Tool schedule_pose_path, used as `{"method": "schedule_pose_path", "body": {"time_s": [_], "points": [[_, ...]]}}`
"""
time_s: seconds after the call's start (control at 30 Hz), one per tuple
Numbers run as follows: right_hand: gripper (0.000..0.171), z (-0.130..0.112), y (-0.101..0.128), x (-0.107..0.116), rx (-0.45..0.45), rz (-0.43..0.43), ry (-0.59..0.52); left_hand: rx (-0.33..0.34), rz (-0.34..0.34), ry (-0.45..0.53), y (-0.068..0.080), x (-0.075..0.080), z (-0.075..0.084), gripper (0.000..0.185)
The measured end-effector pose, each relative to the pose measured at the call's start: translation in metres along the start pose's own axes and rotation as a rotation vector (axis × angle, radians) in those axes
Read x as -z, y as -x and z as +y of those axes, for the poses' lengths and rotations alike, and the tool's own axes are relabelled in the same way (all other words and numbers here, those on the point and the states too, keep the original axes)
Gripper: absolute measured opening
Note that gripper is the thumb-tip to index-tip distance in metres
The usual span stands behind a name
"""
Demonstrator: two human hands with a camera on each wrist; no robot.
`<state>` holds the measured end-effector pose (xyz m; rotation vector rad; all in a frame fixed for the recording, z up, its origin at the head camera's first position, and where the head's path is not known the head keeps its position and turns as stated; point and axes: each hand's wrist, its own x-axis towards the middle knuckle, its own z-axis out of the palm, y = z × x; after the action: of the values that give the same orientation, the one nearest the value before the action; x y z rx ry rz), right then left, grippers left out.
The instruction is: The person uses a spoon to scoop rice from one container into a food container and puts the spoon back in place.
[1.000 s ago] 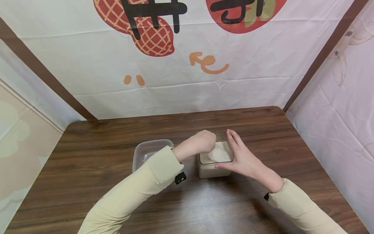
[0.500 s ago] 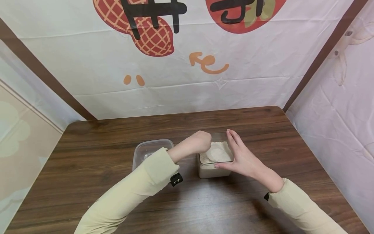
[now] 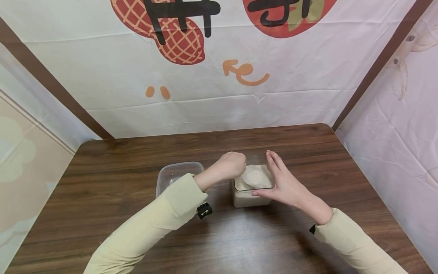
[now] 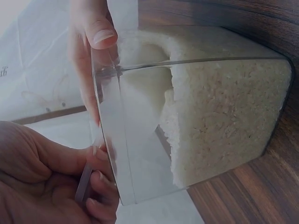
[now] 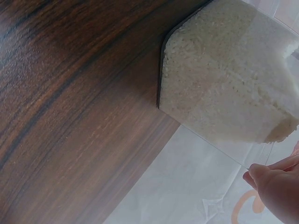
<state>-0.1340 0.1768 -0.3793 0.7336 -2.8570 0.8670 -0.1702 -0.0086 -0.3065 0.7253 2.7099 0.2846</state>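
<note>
In the head view, my left hand (image 3: 230,166) reaches over a clear square container (image 3: 252,199) of white rice. Its curled fingers hold the thin handle (image 4: 84,183) of a scoop just outside the rim, as the left wrist view shows. The scoop's bowl (image 3: 256,177), heaped with rice, lies at the rice surface inside the container. From the right side, my right hand (image 3: 284,185) grips the container's rim, thumb on the near edge and fingers on the far one. The right wrist view shows its fingertips (image 5: 257,171) at the clear wall above the rice (image 5: 219,79).
An open clear plastic box (image 3: 164,177) stands left of the container, partly hidden behind my left sleeve (image 3: 178,201). Both stand on a dark wood-grain table (image 3: 102,190). A printed white cloth (image 3: 205,110) hangs behind the table's far edge.
My left hand has shifted a little to the left with the scoop, and more of the bowl's rice shows. The right hand and the container stay in place.
</note>
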Motion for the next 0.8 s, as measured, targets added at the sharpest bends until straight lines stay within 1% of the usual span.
{"method": "schedule_pose_path", "body": {"time_s": [0.17, 0.3, 0.53, 0.63, 0.8], "points": [[0.114, 0.001, 0.0, -0.001, 0.001, 0.005, 0.0, -0.031, 0.023, 0.01, 0.001, -0.001, -0.002, 0.026], [0.114, 0.001, 0.0, -0.001, 0.006, 0.012, 0.0, -0.038, 0.033, 0.031, 0.001, -0.002, -0.005, 0.024], [0.114, -0.001, 0.0, 0.0, -0.001, 0.009, -0.005, 0.008, 0.012, 0.129, 0.002, -0.002, -0.009, 0.021], [0.115, -0.001, 0.001, 0.0, -0.006, 0.005, -0.002, 0.028, 0.001, 0.181, 0.004, -0.003, -0.011, 0.022], [0.114, -0.002, 0.001, 0.0, -0.004, 0.007, 0.006, 0.026, 0.009, 0.213, 0.006, -0.003, -0.013, 0.025]]}}
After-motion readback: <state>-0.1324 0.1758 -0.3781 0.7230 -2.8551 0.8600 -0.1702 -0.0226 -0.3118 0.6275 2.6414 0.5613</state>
